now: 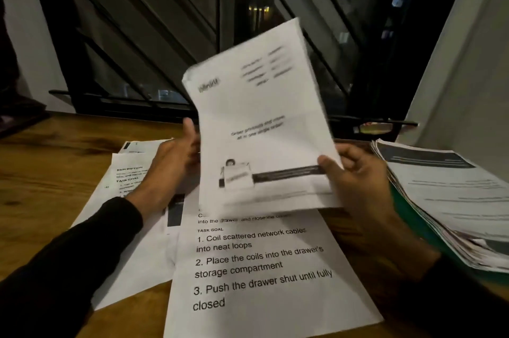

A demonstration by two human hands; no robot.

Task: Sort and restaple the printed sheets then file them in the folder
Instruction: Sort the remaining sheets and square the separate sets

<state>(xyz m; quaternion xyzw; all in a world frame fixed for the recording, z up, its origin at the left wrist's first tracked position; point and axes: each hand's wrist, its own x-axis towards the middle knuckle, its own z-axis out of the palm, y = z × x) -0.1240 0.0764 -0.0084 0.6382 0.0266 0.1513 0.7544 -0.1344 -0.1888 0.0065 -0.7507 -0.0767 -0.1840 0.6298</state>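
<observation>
Both hands up over the wooden tabletop (55, 172). Right hand (355, 175) pinches the raised printed sheets (261, 117) at their lower right corner, thumb on front. Left hand (173, 161) sits at the sheets' left edge w/ thumb up; can't tell if it's gripping, fingers hidden behind paper. Print on the held page is blurred. Flat below: a task-goal sheet (261, 277) listing steps 1–3, overlapping more pages (129, 200) to its left. At right, a paper stack (451, 200) lies on a green folder (413, 224).
</observation>
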